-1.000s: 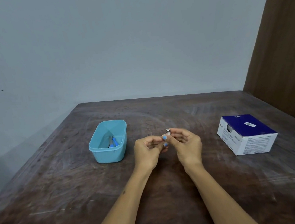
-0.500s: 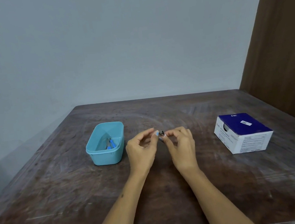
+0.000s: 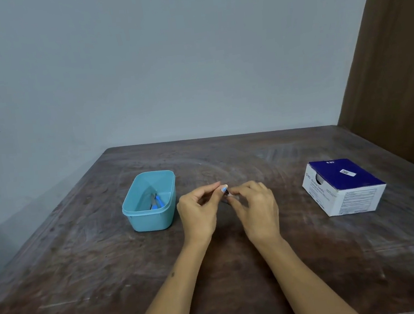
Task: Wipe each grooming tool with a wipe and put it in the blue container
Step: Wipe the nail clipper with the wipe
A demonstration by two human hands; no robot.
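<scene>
1. Both hands meet over the middle of the table (image 3: 89,268); the left hand (image 3: 198,210) and the right hand (image 3: 257,209) pinch at one tiny dark item (image 3: 227,193) between their fingertips; too small to say whether it is a tool, a wipe, or both together.
2. Left hand: thumb and forefinger drawn together at the item, the rest loosely curled; right hand: fingers curled in towards the same spot, fingertips touching it as far as I can tell.
3. Over to the blue container (image 3: 149,221), just left of the hands; it already has blue-handled tools (image 3: 155,201) lying on its floor, so part of the job looks done.
4. The wipe box (image 3: 344,186) sits well apart on the right, white with a dark blue top.
5. No other tools show loose on the table; my read is that this could be the last piece, being wiped before it goes in the container; that drop is not yet made.
</scene>
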